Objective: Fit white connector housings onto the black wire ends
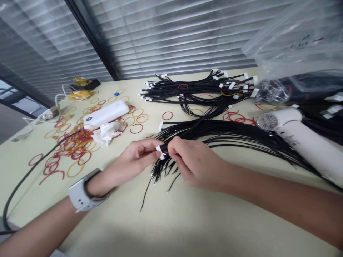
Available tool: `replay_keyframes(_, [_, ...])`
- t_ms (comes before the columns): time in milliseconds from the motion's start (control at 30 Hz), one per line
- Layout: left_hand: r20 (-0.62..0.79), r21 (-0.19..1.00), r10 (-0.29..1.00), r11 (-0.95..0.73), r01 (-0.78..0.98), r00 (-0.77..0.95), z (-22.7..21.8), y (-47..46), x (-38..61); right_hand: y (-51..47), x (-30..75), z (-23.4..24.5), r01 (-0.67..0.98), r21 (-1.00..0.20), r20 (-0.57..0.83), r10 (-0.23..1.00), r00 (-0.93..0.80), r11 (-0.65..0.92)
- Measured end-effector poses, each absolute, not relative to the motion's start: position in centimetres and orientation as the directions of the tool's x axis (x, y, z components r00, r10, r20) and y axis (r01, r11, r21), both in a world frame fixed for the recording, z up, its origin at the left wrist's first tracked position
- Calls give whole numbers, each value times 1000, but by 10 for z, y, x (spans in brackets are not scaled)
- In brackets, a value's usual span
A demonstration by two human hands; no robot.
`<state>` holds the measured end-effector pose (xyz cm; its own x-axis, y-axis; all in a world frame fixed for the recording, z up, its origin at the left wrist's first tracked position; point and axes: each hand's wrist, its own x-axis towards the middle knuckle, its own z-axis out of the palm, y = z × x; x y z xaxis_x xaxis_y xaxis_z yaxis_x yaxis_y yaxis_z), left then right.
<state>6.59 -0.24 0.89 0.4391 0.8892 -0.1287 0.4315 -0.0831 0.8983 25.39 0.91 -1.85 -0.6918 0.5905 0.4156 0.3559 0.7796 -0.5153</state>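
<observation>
My left hand (143, 157) pinches a white connector (161, 152) on the end of a black cable, between thumb and fingers. Close beside it, my right hand (194, 162) is closed around the black cable (165, 148) just behind that connector. Beneath both hands runs a thick bundle of black wires (227, 130), its bare, metal-tipped ends (158, 175) fanned out toward me. One wire strays from the rest and points down the table. My right fingers partly hide the held cable.
Red and yellow rubber bands (77, 142) lie scattered at left, around a white power bank (107, 113) and crumpled tissue (106, 134). Behind lie more black cables (171, 89) with white connectors. At right are a white handheld fan (302, 135) and a clear plastic bag (297, 39).
</observation>
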Motion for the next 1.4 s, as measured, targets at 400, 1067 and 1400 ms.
replay_keyframes(400, [-105, 914, 887, -93, 396, 451, 8, -3, 66, 11, 256, -17, 284, -560, 399, 555, -730, 778])
replay_keyframes(1067, [-90, 906, 861, -138, 399, 501, 8, -3, 65, 14, 258, -12, 220, -693, 339, 580, -741, 687])
replay_keyframes(1400, [-28, 847, 890, -221, 484, 455, 7, -8, 66, 11, 255, -16, 362, -645, 342, 677, -652, 673])
